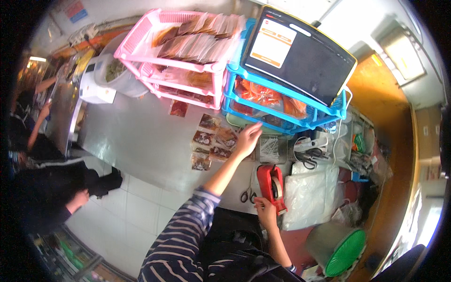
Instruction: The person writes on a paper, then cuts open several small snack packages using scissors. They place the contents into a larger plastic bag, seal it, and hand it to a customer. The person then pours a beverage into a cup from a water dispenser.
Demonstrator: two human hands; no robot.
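Note:
My left hand (249, 139) reaches forward over the metal table, its fingers stretched toward the foot of the blue rack (282, 87). It seems to hold nothing. Beside and under it lie several small clear packets with reddish-brown contents (203, 138). My right hand (266, 210) is close to my body, at the near end of a red tape dispenser (269, 181). Its fingers are curled together; whatever is between them is too small to make out. Dark-handled scissors (247, 194) lie just left of the dispenser.
A pink rack (218, 89) full of packets stands at the back, beside a screen (300, 56) on the blue rack. To the right are a box of white sticks (272, 149), black scissors (307, 157), plastic bags (310, 192) and a green-topped bin (345, 253). Other people (47, 192) stand left.

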